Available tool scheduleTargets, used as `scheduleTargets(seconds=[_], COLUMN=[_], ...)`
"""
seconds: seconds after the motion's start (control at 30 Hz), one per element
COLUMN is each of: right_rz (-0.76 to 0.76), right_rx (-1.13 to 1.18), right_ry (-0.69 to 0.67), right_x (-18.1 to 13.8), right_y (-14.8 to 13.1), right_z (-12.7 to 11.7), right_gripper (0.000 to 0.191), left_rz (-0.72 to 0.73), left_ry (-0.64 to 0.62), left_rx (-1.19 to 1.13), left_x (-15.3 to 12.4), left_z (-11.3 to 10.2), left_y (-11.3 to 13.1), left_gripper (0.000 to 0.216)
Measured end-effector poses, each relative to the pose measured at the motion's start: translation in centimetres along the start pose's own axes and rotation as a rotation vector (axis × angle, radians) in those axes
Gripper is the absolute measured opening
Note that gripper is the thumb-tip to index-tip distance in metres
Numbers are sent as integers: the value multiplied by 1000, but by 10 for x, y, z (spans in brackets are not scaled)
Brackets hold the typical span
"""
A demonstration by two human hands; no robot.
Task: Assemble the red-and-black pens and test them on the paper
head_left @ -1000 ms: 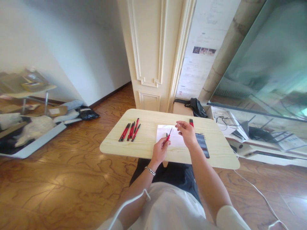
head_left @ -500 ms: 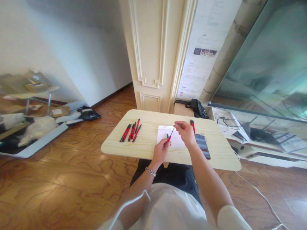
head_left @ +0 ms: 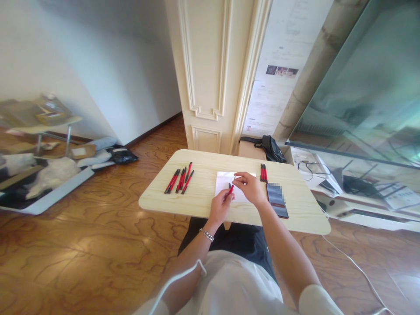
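Note:
Over the white paper (head_left: 222, 178), my left hand (head_left: 220, 205) is closed round a red pen barrel (head_left: 231, 189) that points up and to the right. My right hand (head_left: 250, 188) pinches a thin pen refill (head_left: 234, 178) at the barrel's upper end. Most of the refill's length is out of sight, and the fingertips partly cover it. A small dark pointed piece (head_left: 230, 185) shows just beside the barrel; whether it lies on the paper or is held, I cannot tell. Several red and black pens (head_left: 183, 180) lie at the table's left, with more pens (head_left: 264, 173) beyond my right hand.
A dark phone-like device (head_left: 276, 202) lies right of the paper on the light wooden table (head_left: 305, 214). Behind the table are a panelled column (head_left: 210, 87) and a black bag (head_left: 272, 148). A white cable (head_left: 356, 267) runs along the floor at right.
My right hand has come down and left towards my left hand. The length of refill showing between the hands has become much shorter. My left hand has stayed in place.

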State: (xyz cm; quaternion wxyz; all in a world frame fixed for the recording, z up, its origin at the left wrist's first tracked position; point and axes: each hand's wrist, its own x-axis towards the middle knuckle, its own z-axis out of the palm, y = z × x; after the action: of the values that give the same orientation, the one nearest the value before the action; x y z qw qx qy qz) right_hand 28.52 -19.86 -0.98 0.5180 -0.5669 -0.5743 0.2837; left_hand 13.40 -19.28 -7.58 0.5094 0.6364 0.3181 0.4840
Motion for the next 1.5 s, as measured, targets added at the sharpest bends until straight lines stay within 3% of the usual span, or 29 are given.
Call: scheduleTargets(seconds=[0.1, 0.2, 0.3, 0.47, 0.6, 0.77, 0.87, 1.03, 1.5], right_rz=[60, 115, 225, 437, 361, 222, 123, 60, 25], right_rx=[3, -288, -602, -804, -604, 94, 336, 349, 227], right_ry=[-47, -18, -74, -114, -86, 102, 169, 228, 192], right_x=[8, 16, 22, 28, 29, 27, 25, 25, 23], right_y=[18, 32, 36, 34, 37, 23, -1, -26, -26], right_z=[0, 6, 19, 35, 24, -2, -11, -13, -11], right_gripper=[33, 22, 20, 19, 18, 32, 39, 39, 36], left_rz=[-9, -26, -30, -13, -28, -22, -4, -5, 3], left_ry=[14, 17, 7, 31, 23, 3, -5, -8, -33], left_rx=[-59, -92, -81, -68, -96, -92, -46, 24, 81], left_x=[0, -1, -1, -1, -2, -1, -1, -1, -1], left_z=[0, 0, -1, -1, 0, 0, 0, -1, -1], left_y=[1, 4, 5, 1, -2, -2, -2, -2, 0], left_gripper=[36, 36, 34, 32, 33, 32, 31, 31, 28])
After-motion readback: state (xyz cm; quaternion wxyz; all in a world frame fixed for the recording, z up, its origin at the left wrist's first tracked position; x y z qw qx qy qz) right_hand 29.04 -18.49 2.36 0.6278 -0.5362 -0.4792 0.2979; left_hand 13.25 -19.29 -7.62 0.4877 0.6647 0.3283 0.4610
